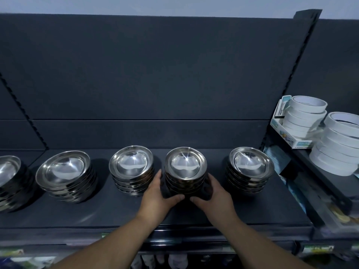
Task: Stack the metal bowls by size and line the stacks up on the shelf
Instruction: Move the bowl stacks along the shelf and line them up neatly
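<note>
On shelf [116, 210], left hand [155, 195], right hand [213, 197] cupping bowl stack [185, 171], gaps beside

Can't see most fingers [159, 176] of left hand [155, 197] or right hand [215, 197]: tucked behind centre stack of shiny steel bowls [185, 167], so far-side grip unclear. Can't count its bowls, lower rims too dark. Leftmost stack of steel bowls [7, 177] cut by left edge; white tape rolls [338, 148] cut at right. Blue-white cardboard box [297, 143] partly behind 2nd tape pile [303, 117]. Price labels [314, 250] under dark grey shelf [116, 210] too blurred to read.
</note>
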A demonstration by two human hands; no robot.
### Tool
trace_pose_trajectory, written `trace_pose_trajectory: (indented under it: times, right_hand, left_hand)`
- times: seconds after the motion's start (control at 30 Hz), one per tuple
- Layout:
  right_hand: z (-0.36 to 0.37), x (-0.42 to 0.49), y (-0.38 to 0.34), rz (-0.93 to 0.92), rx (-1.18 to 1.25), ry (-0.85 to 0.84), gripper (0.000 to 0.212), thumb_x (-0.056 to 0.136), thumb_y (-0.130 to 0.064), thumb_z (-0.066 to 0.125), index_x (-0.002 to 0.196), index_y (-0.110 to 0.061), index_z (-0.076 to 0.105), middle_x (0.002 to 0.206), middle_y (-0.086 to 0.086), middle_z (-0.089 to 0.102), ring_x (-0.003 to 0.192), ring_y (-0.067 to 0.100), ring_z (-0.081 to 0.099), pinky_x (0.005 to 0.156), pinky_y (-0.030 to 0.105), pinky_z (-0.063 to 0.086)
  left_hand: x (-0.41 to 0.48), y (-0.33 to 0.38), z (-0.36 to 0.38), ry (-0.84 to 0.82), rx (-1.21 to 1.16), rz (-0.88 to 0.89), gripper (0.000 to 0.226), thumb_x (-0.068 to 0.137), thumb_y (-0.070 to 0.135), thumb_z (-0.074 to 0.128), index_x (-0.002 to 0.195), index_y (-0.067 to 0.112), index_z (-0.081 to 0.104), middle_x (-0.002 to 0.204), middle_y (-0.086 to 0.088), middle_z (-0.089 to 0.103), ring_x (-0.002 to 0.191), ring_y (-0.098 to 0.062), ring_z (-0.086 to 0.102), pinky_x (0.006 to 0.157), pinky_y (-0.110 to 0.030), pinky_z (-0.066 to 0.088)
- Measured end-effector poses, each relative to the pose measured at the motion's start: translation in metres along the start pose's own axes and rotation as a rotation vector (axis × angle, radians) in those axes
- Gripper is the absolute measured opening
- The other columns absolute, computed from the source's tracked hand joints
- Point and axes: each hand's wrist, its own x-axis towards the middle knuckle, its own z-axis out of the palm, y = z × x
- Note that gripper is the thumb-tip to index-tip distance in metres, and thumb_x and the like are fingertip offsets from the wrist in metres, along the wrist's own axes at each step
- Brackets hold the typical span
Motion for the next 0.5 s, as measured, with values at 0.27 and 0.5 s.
trace_pose_trajectory:
  times: [0.27,0.5]
  right_hand:
    - [0.003,-0.001,-0.002,-0.006,-0.003,-0.003,0.076,0.067,-0.01,0.083,0.134,-0.025,0.052,0.109,-0.012,0.067,0.103,0.0,0.063,0.092,0.014,0.044]
    - [-0.001,-0.002,-0.001,0.01,-0.02,-0.023,0.078,0.067,-0.011,0.083,0.135,-0.029,0.049,0.111,-0.011,0.066,0.106,0.002,0.062,0.097,0.019,0.045]
  left_hand:
    - [0.004,-0.002,0.005,-0.033,0.044,0.005,0.099,0.06,0.029,0.084,0.143,0.03,0.032,0.126,0.013,0.06,0.119,-0.005,0.055,0.109,-0.036,0.042]
    - [0.01,0.001,0.003,-0.074,0.13,-0.014,0.109,0.053,0.044,0.082,0.146,0.031,0.027,0.137,0.01,0.054,0.125,-0.005,0.05,0.111,-0.035,0.039]
